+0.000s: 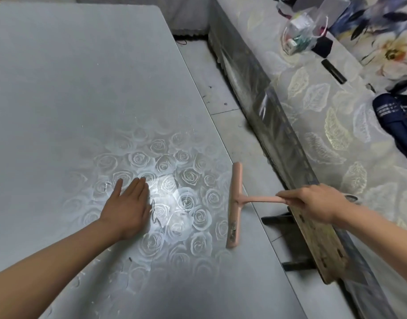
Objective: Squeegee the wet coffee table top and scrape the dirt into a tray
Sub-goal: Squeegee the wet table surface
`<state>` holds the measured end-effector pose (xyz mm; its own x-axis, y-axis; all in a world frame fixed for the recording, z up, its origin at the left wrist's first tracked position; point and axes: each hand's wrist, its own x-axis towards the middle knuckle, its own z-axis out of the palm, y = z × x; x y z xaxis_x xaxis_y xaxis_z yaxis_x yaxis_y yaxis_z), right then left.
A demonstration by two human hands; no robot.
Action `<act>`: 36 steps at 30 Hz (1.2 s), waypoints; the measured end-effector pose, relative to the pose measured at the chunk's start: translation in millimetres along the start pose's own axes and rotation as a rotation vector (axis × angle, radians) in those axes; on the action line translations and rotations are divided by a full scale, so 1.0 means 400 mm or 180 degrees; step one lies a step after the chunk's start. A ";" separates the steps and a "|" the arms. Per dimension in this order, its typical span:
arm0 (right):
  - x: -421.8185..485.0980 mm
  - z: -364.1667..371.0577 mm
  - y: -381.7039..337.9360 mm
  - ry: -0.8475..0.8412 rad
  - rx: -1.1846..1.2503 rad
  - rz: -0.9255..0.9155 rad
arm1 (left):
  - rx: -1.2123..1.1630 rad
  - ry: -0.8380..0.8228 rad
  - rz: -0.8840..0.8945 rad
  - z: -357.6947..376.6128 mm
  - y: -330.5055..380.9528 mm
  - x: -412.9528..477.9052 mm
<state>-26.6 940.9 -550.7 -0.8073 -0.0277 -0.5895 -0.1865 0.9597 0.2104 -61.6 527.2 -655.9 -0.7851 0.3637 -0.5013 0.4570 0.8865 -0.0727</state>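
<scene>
The right hand (317, 203) has its fingers curled round the end of the handle of the pink squeegee (235, 204); the left hand (126, 208) lies flat on the coffee table top (82, 88), fingers straight and together, holding nothing; the squeegee's blade rests on the table close to its right-hand edge, well to the right of the left hand, with glossy rose-patterned surface between them; the blade's long axis runs away from the person, roughly along that edge, while the handle sticks out rightward past the edge into the right hand; dark specks cling to the near end of the blade; a flat brown board (320, 247) shows below the edge under the right hand, though I cannot tell whether it is the tray; since the blade already stands at the edge, the coming move likely depends on the right hand drawing it rightward, over the lip.
</scene>
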 end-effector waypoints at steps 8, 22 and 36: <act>0.033 0.022 0.012 -0.0021 0.0240 -0.0366 | -0.0096 -0.0091 -0.0237 -0.010 -0.037 0.074; 0.155 0.000 -0.114 0.0198 0.0632 -0.0611 | 0.0073 -0.0308 0.0001 -0.022 -0.079 0.101; 0.212 -0.142 -0.011 0.0043 0.0190 -0.0208 | 0.0114 -0.0450 0.0169 -0.042 -0.093 0.099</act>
<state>-126.1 918.6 -557.3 -0.8020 -0.0941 -0.5899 -0.2055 0.9707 0.1247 -116.7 513.4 -658.5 -0.6940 0.3635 -0.6215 0.5129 0.8554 -0.0724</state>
